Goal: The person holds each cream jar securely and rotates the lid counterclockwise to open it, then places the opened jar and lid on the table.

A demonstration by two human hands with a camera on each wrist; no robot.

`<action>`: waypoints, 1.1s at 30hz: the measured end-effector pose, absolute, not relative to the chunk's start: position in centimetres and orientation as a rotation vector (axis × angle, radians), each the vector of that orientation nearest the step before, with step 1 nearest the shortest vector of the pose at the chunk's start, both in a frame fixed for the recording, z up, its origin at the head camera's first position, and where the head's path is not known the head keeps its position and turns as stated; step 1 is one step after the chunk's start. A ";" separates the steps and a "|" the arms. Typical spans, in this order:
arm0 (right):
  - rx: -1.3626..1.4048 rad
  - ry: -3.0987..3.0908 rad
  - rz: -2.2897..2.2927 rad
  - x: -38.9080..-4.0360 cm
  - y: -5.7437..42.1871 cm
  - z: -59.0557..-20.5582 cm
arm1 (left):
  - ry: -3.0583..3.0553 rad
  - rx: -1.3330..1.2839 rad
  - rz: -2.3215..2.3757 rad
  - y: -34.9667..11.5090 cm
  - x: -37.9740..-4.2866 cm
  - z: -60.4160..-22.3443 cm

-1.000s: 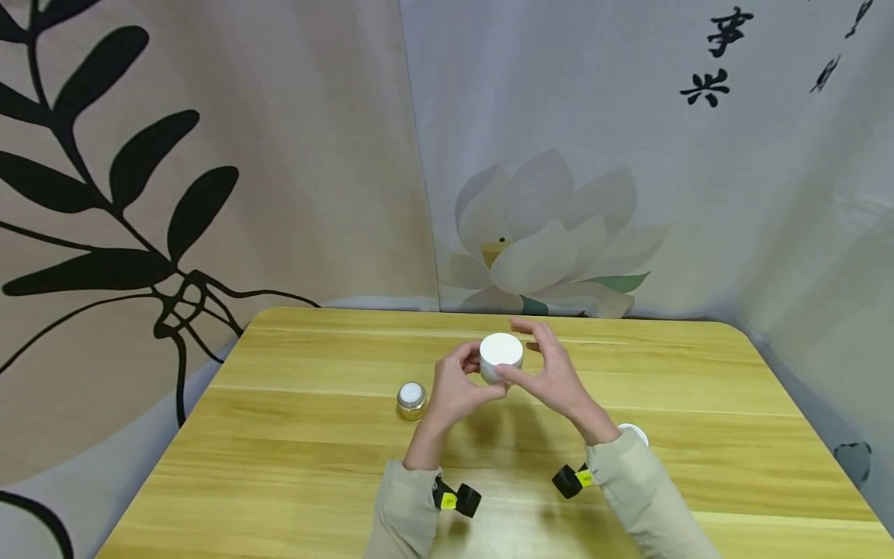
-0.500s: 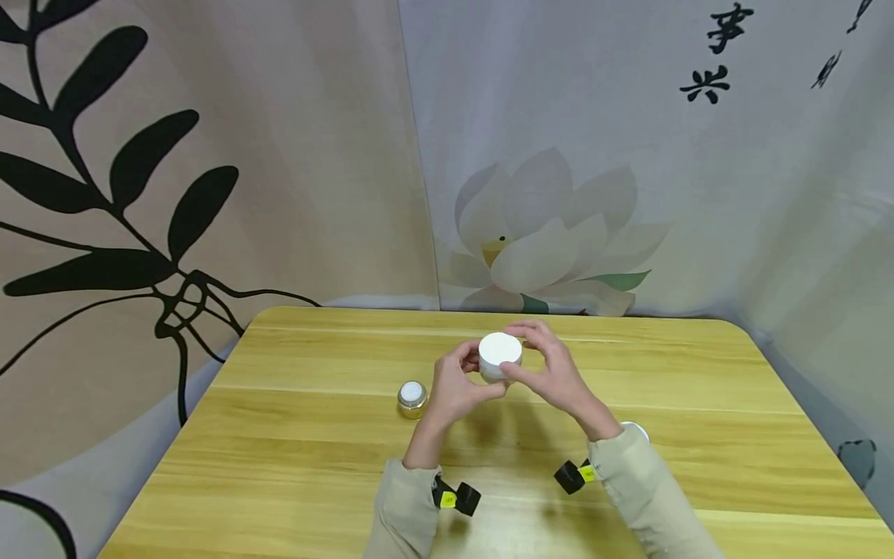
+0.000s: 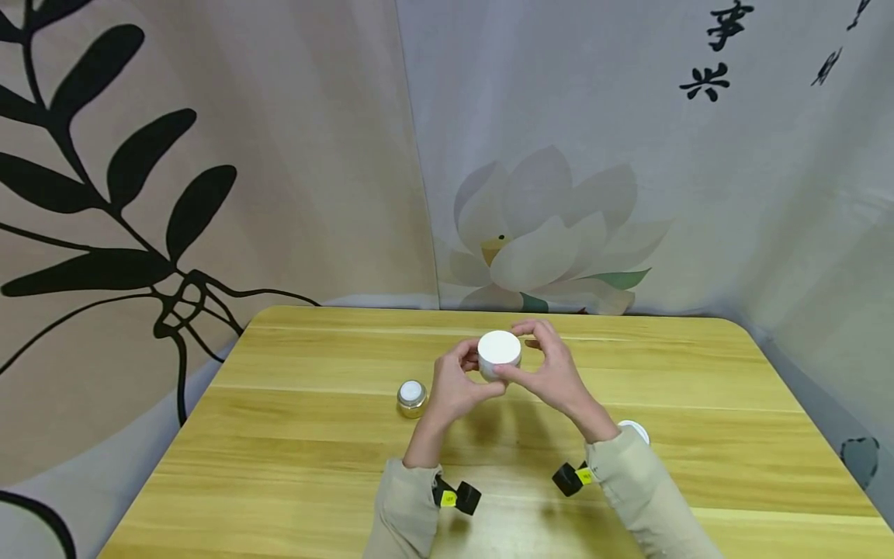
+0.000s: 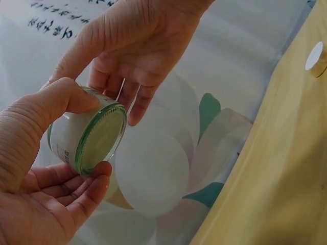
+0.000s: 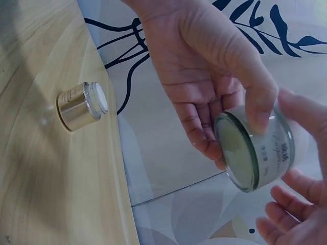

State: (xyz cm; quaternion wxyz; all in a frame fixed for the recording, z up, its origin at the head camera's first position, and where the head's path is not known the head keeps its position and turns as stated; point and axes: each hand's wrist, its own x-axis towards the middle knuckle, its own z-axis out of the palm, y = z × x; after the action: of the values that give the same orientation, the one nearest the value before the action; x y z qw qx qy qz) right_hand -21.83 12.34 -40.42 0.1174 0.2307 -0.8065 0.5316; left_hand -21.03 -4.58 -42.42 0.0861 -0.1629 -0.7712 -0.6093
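A jar is held up above the table between a person's two hands, its flat white top in plain sight. The left hand pinches the glass body near its base, thumb on one side, fingertips on the other. The right hand reaches about the top in a wide, loose span: the thumb lies against the near side, while the fingers arch behind; whether the hindmost fingertip touches, this onlooker cannot tell.

Handling it well probably means a steady left pinch low on the smooth glass, right thumb and fingers meeting the top evenly from opposite sides, and the jar kept over the table should it slip.

Half a second earlier, the right fingers sat closer in around the jar; now they stand slightly wider, and the thumb rests farther across the near side. The jar and left hand have barely shifted.

Just beside the left wrist, a gold pot stands upright, white on top, unmoved. A white round thing shows partly from behind the right sleeve. Beyond hangs a flower-printed cloth.
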 end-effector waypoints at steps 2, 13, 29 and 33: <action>0.685 -2.370 1.537 -21.9 12.4 -40.5 | -2.285 -0.490 -1.833 -4.7 -20.9 -42.2; 0.789 -2.397 1.523 -22.0 12.7 -40.7 | -2.272 -0.500 -1.857 -4.7 -21.2 -42.7; 0.817 -2.361 1.518 -22.1 12.9 -40.9 | -2.291 -0.492 -1.849 -4.6 -21.2 -42.7; 0.831 -2.364 1.512 -22.1 12.8 -41.0 | -2.285 -0.511 -1.841 -4.6 -21.2 -42.7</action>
State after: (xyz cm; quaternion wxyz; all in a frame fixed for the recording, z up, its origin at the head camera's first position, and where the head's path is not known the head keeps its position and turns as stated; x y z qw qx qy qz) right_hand -22.10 12.80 -40.99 0.1073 0.2825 -0.8031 0.5135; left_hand -21.15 -4.56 -42.70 0.0814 -0.1711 -0.7646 -0.6160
